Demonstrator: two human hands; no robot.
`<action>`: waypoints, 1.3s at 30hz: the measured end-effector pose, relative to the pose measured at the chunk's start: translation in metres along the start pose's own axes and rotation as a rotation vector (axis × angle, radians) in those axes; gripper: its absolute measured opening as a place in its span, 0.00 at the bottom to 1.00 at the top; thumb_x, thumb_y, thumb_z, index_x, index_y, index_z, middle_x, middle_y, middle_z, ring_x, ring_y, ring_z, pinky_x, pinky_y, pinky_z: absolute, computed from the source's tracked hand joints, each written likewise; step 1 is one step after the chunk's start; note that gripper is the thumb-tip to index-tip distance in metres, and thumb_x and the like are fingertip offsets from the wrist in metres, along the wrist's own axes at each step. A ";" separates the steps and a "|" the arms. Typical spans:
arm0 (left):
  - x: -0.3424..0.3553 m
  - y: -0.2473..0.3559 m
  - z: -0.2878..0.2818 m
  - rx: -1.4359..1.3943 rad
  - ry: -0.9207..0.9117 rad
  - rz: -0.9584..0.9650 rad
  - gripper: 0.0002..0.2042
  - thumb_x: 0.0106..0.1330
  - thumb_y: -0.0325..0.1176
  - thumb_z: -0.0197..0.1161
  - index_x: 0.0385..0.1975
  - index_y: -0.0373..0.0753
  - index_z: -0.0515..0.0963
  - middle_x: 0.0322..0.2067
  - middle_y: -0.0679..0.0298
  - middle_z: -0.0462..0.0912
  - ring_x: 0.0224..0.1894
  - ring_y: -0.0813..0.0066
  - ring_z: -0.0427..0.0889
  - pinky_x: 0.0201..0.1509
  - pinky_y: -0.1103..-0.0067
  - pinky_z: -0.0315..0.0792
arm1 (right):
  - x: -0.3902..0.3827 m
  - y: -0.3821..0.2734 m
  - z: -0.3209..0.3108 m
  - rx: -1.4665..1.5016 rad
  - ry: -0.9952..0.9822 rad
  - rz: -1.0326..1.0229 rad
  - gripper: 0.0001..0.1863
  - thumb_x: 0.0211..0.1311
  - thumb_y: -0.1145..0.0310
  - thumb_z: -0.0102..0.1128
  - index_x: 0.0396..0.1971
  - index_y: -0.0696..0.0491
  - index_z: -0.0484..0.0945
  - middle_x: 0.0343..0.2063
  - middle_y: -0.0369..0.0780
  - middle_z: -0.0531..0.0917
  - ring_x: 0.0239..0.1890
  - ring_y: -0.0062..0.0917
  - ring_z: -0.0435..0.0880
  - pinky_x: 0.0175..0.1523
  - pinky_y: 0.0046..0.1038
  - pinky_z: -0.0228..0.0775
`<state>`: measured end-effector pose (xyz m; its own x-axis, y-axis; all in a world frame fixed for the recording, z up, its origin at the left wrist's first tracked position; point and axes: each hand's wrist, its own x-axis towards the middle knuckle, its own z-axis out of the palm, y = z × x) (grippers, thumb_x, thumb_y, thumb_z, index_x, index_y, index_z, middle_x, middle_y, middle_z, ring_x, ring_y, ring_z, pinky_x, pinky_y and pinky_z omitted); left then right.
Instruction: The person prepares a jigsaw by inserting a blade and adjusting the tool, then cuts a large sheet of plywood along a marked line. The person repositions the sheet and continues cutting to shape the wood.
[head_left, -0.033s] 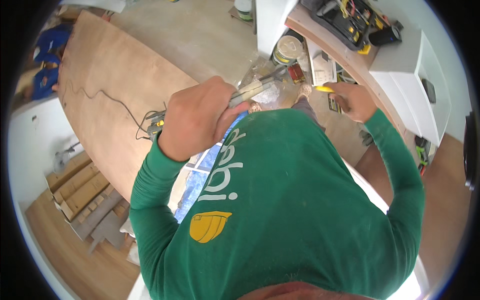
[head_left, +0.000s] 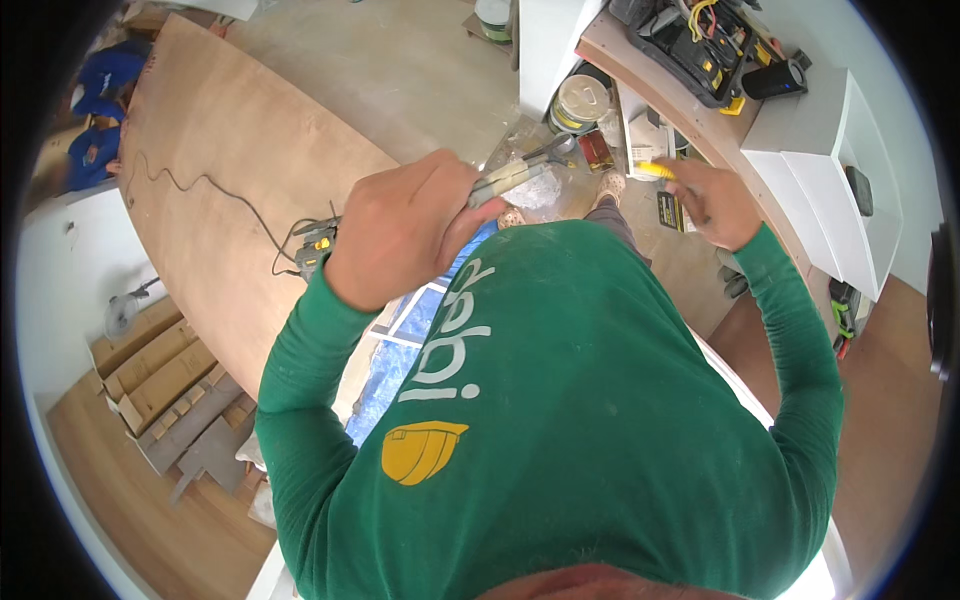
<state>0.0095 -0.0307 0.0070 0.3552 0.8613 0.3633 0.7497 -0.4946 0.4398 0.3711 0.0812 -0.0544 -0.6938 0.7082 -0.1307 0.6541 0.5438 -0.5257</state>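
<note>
My left hand [head_left: 405,225] is closed on a bundle of grey and beige strip-like tools [head_left: 510,180] with dark metal at the far end, held above the front of my green shirt. My right hand [head_left: 715,205], off to the right, is closed on a small yellow tool [head_left: 655,169], too small to identify exactly. Left of my left hand, a yellow-and-black power tool [head_left: 318,245] with a dark cord [head_left: 215,195] lies on a large wooden board [head_left: 230,120]. My feet [head_left: 610,188] show below, by a plastic bag [head_left: 540,185].
A wooden worktop [head_left: 640,75] holds a toolbox [head_left: 690,50] and a black cylinder [head_left: 775,78]. A white cabinet [head_left: 800,190], a tub [head_left: 578,105] and a green tool [head_left: 845,310] are at right. Cardboard [head_left: 150,370] lies lower left. People in blue [head_left: 100,80] are beyond the board.
Both my hands have shifted slightly to the right in the picture, still holding the same things; the surroundings have moved only a little.
</note>
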 end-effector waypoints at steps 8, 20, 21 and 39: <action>0.015 -0.015 0.012 0.020 -0.039 0.045 0.15 0.61 0.37 0.75 0.34 0.38 0.74 0.26 0.60 0.73 0.25 0.59 0.78 0.27 0.68 0.71 | 0.016 -0.066 -0.039 0.161 0.114 -0.282 0.23 0.64 0.75 0.65 0.60 0.50 0.80 0.31 0.43 0.82 0.30 0.38 0.79 0.37 0.34 0.72; 0.027 -0.018 0.012 0.007 -0.080 0.147 0.13 0.64 0.34 0.73 0.36 0.36 0.75 0.28 0.57 0.75 0.24 0.58 0.76 0.26 0.69 0.70 | 0.028 -0.080 -0.038 -0.058 0.098 -0.328 0.26 0.64 0.69 0.67 0.63 0.46 0.78 0.35 0.40 0.84 0.32 0.38 0.82 0.37 0.37 0.73; 0.028 -0.018 0.012 0.005 -0.081 0.151 0.13 0.63 0.34 0.73 0.36 0.36 0.75 0.28 0.57 0.75 0.24 0.57 0.76 0.26 0.69 0.70 | 0.026 -0.077 -0.038 -0.087 0.107 -0.327 0.26 0.63 0.70 0.67 0.63 0.46 0.78 0.35 0.40 0.84 0.32 0.38 0.83 0.37 0.37 0.73; 0.033 -0.028 0.080 -0.320 -0.203 -0.305 0.11 0.77 0.37 0.58 0.37 0.35 0.74 0.24 0.52 0.72 0.25 0.49 0.74 0.30 0.65 0.68 | -0.019 0.181 0.107 1.084 0.802 0.868 0.14 0.76 0.62 0.55 0.49 0.58 0.80 0.33 0.41 0.84 0.28 0.23 0.84 0.34 0.29 0.77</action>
<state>0.0453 0.0209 -0.0593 0.2720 0.9620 0.0252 0.6384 -0.1999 0.7433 0.4706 0.1182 -0.2372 0.3140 0.8502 -0.4226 -0.0067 -0.4431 -0.8964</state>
